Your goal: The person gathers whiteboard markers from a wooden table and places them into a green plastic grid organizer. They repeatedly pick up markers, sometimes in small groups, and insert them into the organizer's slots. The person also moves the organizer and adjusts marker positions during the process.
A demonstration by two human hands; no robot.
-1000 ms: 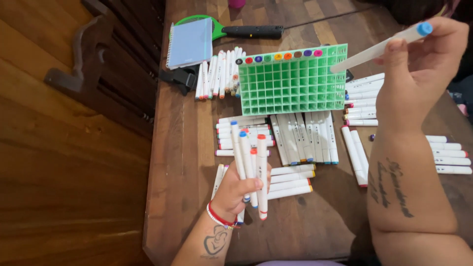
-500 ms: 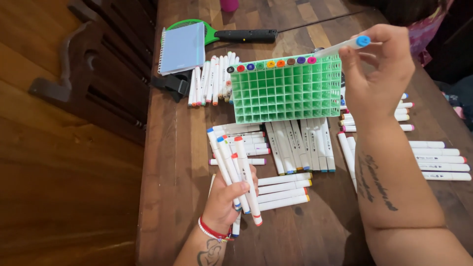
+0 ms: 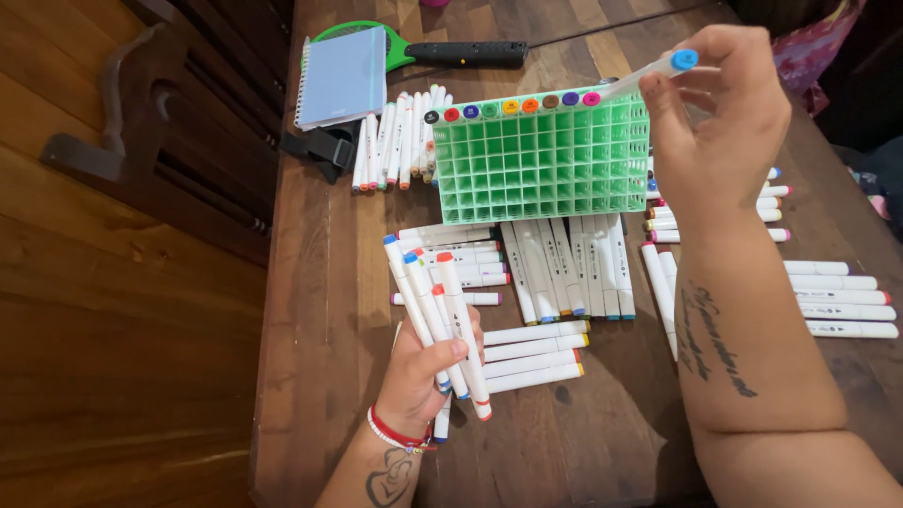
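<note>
Head view looked down on a dark wooden tabletop [image 3: 602, 442], with wood flooring off to the left. Near the far middle of it stood a green grid rack [image 3: 541, 155], its cells mostly empty; only the far row held markers, their coloured caps showing in a line. Beyond the rack's far-left corner lay a pale blue spiral notebook [image 3: 340, 77] on top of a green racket with a black handle [image 3: 466, 54]. White markers lay about in groups: a row [image 3: 400, 139] left of the rack, a row [image 3: 564, 268] just near of it, four with yellow and orange ends [image 3: 531, 356] nearer still, and more [image 3: 842, 303] on the right.

At the near left, the left hand [image 3: 423, 372], with a red-and-white bracelet at the wrist, was closed around a fan of markers [image 3: 437, 315] tipped blue and red, held upright above the tabletop. On the far right, the right hand [image 3: 724, 113] pinched a single blue-capped marker [image 3: 649, 73] in its fingertips, tilted, its lower end over the far-right corner of the rack.
</note>
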